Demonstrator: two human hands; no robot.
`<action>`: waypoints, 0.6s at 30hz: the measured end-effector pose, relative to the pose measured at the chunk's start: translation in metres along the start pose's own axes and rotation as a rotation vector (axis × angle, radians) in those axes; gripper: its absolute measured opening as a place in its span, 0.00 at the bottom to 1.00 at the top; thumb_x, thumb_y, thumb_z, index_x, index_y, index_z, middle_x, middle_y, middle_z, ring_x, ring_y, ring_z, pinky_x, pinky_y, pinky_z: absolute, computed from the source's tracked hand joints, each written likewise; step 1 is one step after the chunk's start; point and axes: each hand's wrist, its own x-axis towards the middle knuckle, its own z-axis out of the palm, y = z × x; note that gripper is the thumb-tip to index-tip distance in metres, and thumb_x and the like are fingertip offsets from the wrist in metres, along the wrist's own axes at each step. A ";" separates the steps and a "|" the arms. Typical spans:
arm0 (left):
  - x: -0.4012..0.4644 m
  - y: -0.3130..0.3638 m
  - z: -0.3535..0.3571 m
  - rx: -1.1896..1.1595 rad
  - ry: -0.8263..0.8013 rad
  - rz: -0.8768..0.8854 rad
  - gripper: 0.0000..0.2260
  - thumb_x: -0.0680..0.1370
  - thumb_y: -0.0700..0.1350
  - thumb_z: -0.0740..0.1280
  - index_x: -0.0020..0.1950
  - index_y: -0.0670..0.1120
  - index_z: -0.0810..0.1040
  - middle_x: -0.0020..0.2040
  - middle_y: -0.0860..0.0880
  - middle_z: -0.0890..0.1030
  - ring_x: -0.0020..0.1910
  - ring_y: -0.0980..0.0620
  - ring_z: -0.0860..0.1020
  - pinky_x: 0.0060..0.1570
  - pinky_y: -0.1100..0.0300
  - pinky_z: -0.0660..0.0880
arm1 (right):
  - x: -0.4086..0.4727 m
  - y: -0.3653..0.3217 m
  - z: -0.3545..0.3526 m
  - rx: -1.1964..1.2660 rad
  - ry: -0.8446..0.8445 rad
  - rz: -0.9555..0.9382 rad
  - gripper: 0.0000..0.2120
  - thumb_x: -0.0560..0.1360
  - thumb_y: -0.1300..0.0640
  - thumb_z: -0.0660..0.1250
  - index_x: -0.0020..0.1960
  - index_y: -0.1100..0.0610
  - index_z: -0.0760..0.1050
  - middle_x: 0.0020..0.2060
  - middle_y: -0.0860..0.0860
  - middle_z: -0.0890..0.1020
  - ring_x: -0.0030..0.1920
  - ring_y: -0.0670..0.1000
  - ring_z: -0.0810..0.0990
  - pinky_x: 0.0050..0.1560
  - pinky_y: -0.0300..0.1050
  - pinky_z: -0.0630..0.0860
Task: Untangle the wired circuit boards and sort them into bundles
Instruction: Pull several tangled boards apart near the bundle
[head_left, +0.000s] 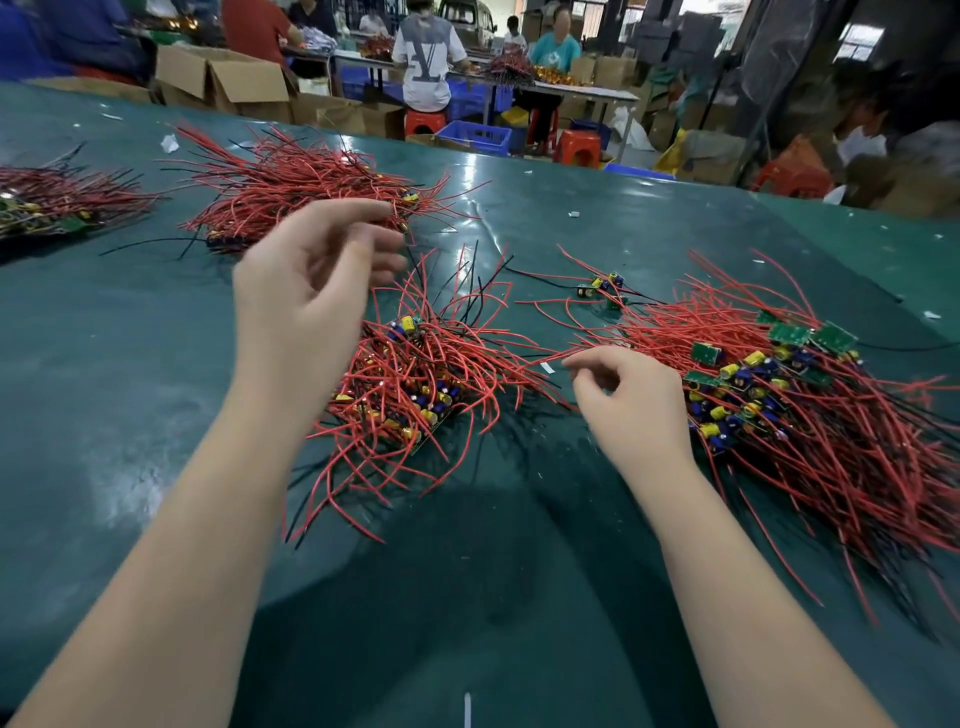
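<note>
Honestly, the only writing I can read is the big overlapped "LV" print on the back of a grey-and-white shirt (421, 57) worn by a person seated at the far benches; the small boards carry markings too fine for me to make out. On my green table (130, 364) the wired circuit boards lie in several heaps: each is a small green board with yellow and blue cylindrical parts, trailing thin red leads and a few black ones. The middle bundle (410, 384) sits just in front of me, boards stacked at its near end and wires fanning up and outward. The large right pile (789, 395) spreads wide, several boards lying green-face up along its top edge. Between and beyond them lies a loose cluster of boards (605, 288). Farther back rest a far bundle (306, 182) and a left bundle (57, 200) at the table's edge. My left hand (306, 291) hovers above the middle bundle, fingers loosely spread and extended, holding nothing I can see. My right hand (628, 400) hangs low between the middle bundle and the right pile, fingers curled inward with thumb near forefinger; whether it pinches a wire, I cannot tell.
</note>
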 end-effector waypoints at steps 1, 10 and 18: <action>0.004 -0.001 -0.004 0.042 0.036 -0.041 0.11 0.79 0.33 0.60 0.52 0.44 0.79 0.45 0.48 0.83 0.42 0.54 0.83 0.47 0.60 0.80 | 0.000 0.000 0.001 0.001 0.000 -0.001 0.12 0.73 0.63 0.64 0.46 0.52 0.84 0.41 0.44 0.84 0.44 0.45 0.80 0.50 0.41 0.75; 0.040 0.000 -0.009 1.127 -0.314 -0.149 0.16 0.72 0.37 0.66 0.51 0.56 0.83 0.53 0.45 0.83 0.53 0.39 0.79 0.52 0.51 0.75 | 0.001 0.003 0.004 -0.060 -0.027 -0.004 0.11 0.73 0.61 0.64 0.46 0.49 0.83 0.40 0.43 0.82 0.42 0.44 0.79 0.45 0.39 0.73; 0.055 -0.022 0.021 1.550 -0.648 -0.031 0.11 0.77 0.46 0.66 0.58 0.49 0.80 0.55 0.45 0.81 0.54 0.41 0.79 0.44 0.54 0.67 | 0.000 0.002 0.001 -0.090 -0.028 -0.009 0.11 0.74 0.61 0.64 0.47 0.49 0.83 0.40 0.44 0.82 0.41 0.45 0.78 0.42 0.39 0.70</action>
